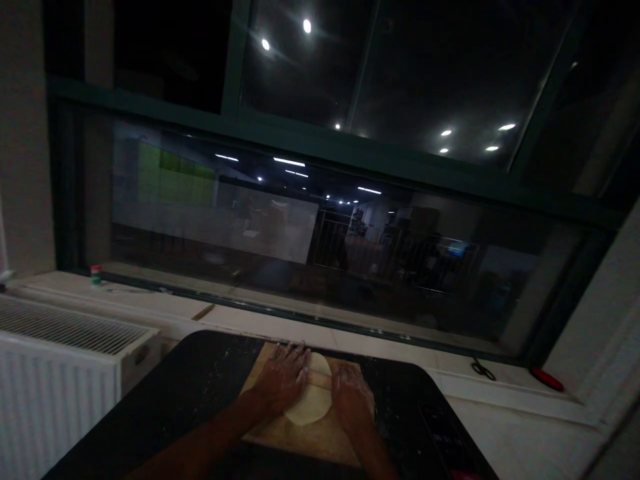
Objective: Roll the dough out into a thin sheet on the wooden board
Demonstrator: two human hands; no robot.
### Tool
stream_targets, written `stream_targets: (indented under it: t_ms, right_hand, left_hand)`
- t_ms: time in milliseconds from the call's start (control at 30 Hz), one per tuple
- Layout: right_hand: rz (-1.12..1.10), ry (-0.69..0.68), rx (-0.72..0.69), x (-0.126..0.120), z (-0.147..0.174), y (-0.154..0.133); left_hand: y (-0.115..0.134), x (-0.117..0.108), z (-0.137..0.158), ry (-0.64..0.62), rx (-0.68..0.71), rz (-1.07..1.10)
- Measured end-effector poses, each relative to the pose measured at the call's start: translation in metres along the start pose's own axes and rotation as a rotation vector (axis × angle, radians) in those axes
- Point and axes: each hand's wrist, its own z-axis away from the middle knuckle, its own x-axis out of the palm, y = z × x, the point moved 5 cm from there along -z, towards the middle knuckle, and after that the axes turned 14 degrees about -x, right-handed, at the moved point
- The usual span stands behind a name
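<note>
A round, flat sheet of pale dough (306, 408) lies on a wooden board (320, 443). Across it runs a thin rolling pin (320, 379), seen only between my hands, its ends hidden under them. My left hand (284, 375), dusted with flour, lies palm down over the pin's left part with fingers stretched forward. On the pin's right part rests my right hand (351, 393), also floury, its fingers extended and close together. Both hands are open and flat, pressing from above rather than wrapped round the pin.
The board is on a dark table (200, 393) with flour specks, against a window sill (350, 340). A phone-like dark device (447, 437) lies at the table's right. Scissors (483, 369), a red object (546, 379) and a small red-capped container (96, 275) are on the sill. A radiator (60, 380) stands left.
</note>
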Motion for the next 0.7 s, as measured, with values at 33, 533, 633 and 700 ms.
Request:
stream_targets:
  t_ms: [33, 533, 633, 700]
  right_hand:
    - [0.007, 0.011, 0.014, -0.005, 0.010, -0.005]
    - [-0.085, 0.319, 0.099, 0.023, 0.097, -0.056]
    - [-0.057, 0.151, 0.022, 0.016, 0.070, -0.037]
    - [-0.054, 0.046, 0.000, 0.007, 0.046, -0.021]
  left_hand:
    - [0.001, -0.004, 0.010, -0.011, 0.037, 0.002]
    - [-0.024, -0.057, 0.075, -0.141, 0.169, 0.351]
    - [-0.015, -0.043, 0.054, -0.157, 0.172, 0.287]
    - [-0.011, -0.030, 0.034, -0.121, 0.150, 0.221]
